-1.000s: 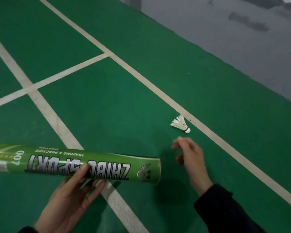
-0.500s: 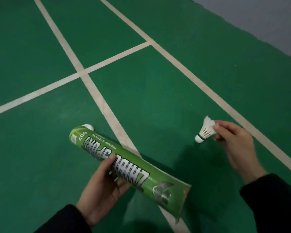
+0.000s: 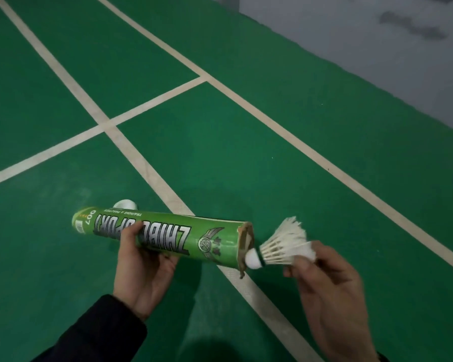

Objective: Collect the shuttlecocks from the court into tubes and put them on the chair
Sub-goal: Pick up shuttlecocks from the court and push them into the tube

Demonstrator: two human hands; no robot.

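My left hand (image 3: 144, 273) grips a green cardboard shuttlecock tube (image 3: 209, 242) around its middle, holding it nearly level above the court. The tube's torn open end points right. My right hand (image 3: 330, 286) pinches a white feather shuttlecock (image 3: 285, 246) by its feathers, cork first. The white cork touches the tube's open mouth. A white rounded cork (image 3: 126, 204) pokes out beyond the tube's far left end.
Green court floor (image 3: 246, 142) with white boundary lines crossing it lies below. A grey floor strip (image 3: 377, 48) runs beyond the court edge at the upper right. No chair is in view.
My right hand picked the shuttlecock off the floor and brought it left to the tube's mouth. My left hand swung the tube so its open end faces the shuttlecock.
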